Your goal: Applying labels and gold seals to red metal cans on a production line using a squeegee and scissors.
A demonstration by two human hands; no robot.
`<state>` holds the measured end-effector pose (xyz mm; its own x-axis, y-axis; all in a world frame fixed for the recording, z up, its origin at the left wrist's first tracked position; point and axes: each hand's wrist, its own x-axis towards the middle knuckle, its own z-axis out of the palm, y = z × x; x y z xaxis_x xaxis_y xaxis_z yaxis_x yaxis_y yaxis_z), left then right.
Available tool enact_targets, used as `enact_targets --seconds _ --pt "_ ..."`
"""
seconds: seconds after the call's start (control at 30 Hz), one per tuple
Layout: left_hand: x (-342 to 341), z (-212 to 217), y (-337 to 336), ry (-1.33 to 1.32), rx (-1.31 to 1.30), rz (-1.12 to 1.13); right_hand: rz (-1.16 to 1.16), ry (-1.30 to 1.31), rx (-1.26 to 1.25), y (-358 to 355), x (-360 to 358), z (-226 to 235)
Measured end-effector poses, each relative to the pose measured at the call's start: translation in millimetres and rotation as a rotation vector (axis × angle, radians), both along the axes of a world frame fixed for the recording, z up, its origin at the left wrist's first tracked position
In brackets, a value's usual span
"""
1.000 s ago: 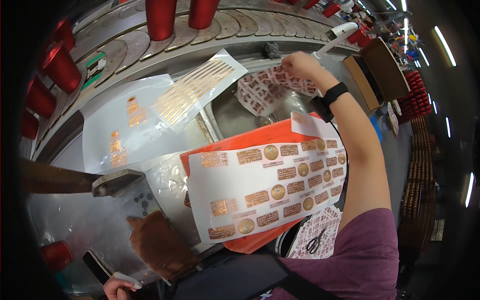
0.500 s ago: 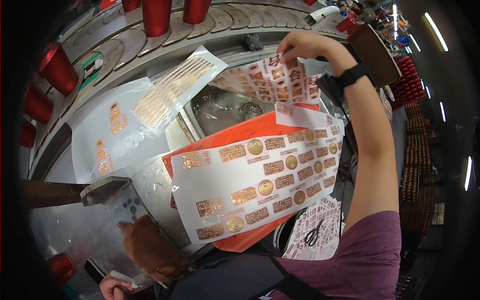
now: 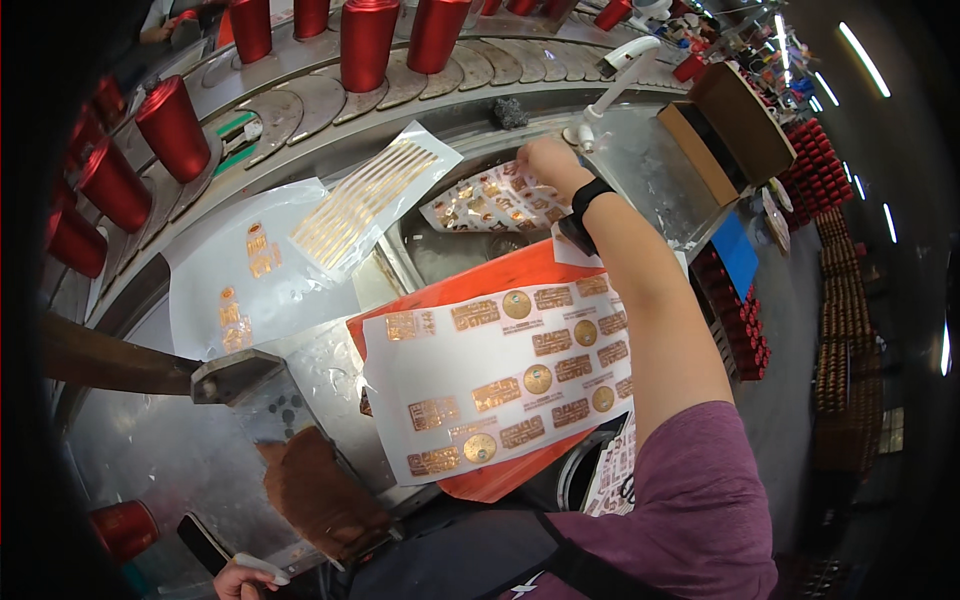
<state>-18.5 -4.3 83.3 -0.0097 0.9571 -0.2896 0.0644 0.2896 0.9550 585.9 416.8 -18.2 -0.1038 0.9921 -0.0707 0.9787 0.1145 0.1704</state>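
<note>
My right hand point(image 3: 548, 165) reaches far over a metal basin point(image 3: 425, 255) holding water, its fingers closed on one end of a decal sheet point(image 3: 485, 200) printed in gold and red. The sheet slants down over the basin; whether it touches the water I cannot tell. At the lower left, my left hand point(image 3: 243, 580) is closed around a small white flat piece point(image 3: 260, 569). Nearer me, a large white decal sheet point(image 3: 470, 375) with gold emblems lies on a red board point(image 3: 500, 482). My right forearm covers its right side.
Red cups point(image 3: 368, 45) stand on a curved conveyor point(image 3: 300, 108) at the back. A gold-striped sheet point(image 3: 375, 200) and another decal sheet point(image 3: 265, 285) lie left of the basin. A brown cloth point(image 3: 320, 490), white tap point(image 3: 590, 115) and cardboard box point(image 3: 735, 130) are also around.
My right hand has moved left and lower, bringing the decal sheet down over the basin. My left hand keeps hold of the white piece. The whole view has shifted slightly.
</note>
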Motion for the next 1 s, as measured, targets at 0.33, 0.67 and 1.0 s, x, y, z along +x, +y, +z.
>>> enact_targets --seconds 0.33,0.67,1.0 --pt "1 5 2 0.013 0.064 -0.095 0.008 0.42 0.352 -72 -45 126" --pt "5 18 24 0.076 0.229 -0.274 -0.425 1.751 -0.728 -329 -193 131" --pt "-8 24 10 0.073 0.306 -0.36 -0.712 2.056 -1.053 -417 -237 90"
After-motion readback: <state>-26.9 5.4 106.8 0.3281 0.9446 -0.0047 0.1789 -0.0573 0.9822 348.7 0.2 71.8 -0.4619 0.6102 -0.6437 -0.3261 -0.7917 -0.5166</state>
